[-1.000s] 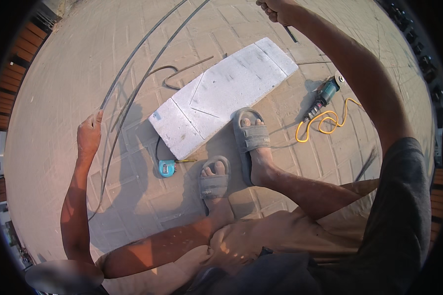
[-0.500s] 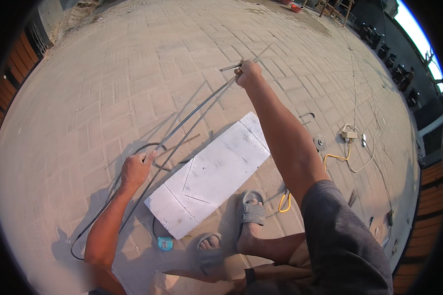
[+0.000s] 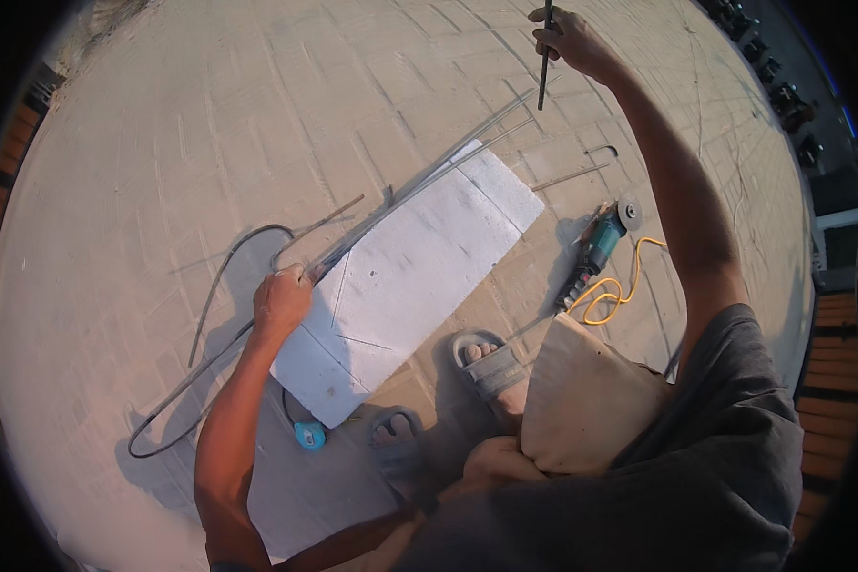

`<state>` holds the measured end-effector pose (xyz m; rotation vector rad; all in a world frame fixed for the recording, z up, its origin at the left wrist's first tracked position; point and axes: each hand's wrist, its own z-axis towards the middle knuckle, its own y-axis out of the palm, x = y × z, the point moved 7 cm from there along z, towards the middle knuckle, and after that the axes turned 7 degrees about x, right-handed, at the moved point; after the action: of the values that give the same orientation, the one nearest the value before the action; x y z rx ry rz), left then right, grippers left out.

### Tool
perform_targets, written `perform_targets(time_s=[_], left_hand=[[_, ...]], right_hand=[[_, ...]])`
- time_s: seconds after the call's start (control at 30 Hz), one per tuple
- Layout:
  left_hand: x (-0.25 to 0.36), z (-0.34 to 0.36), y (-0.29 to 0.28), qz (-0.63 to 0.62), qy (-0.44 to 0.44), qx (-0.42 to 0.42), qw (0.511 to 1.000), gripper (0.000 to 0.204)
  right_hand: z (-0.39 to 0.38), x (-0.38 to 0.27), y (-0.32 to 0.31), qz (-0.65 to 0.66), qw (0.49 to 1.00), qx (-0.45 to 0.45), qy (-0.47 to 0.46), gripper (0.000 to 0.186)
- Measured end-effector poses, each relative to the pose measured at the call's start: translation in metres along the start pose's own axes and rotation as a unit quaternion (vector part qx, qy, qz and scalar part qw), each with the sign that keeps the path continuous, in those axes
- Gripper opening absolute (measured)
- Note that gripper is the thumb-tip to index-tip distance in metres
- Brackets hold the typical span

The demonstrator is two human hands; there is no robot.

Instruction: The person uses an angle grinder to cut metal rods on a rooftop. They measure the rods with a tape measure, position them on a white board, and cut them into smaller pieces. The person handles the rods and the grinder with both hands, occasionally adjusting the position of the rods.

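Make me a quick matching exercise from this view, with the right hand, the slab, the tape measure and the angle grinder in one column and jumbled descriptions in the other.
Column one:
1. Right hand
2. Slab
3. Tape measure
4. Angle grinder

Column two:
A. Blue, beside the slab's lower end
B. Green and black, to the right of the slab
C. Raised, holding a dark rod
D. White, with dark lines across its top

Right pairs: 1-C, 2-D, 3-A, 4-B
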<state>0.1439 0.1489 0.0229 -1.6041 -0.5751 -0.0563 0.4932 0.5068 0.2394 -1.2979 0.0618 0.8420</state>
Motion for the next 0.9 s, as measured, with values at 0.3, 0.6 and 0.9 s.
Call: perform_targets(time_s=[0.3, 0.6, 0.9], left_hand=[[0.027, -0.062, -0.003, 0.132, 0.213, 0.125, 0.96, 0.025], [0.027, -0.071, 0.024, 0.04, 0.185, 0.121, 0.974, 0.036], [0.037, -0.036, 0.072, 0.021, 0.129, 0.048, 0.99, 0.061]], right_hand=[[-0.083, 0.056, 0.071, -0.08, 0.974, -0.065, -0.203, 0.015], [-0.16, 0.051, 0.129, -0.072, 0.929, -0.15, -0.33, 0.014], [-0.13, 0.031, 0.152, -0.112, 0.912, -0.126, -0.373, 0.018]])
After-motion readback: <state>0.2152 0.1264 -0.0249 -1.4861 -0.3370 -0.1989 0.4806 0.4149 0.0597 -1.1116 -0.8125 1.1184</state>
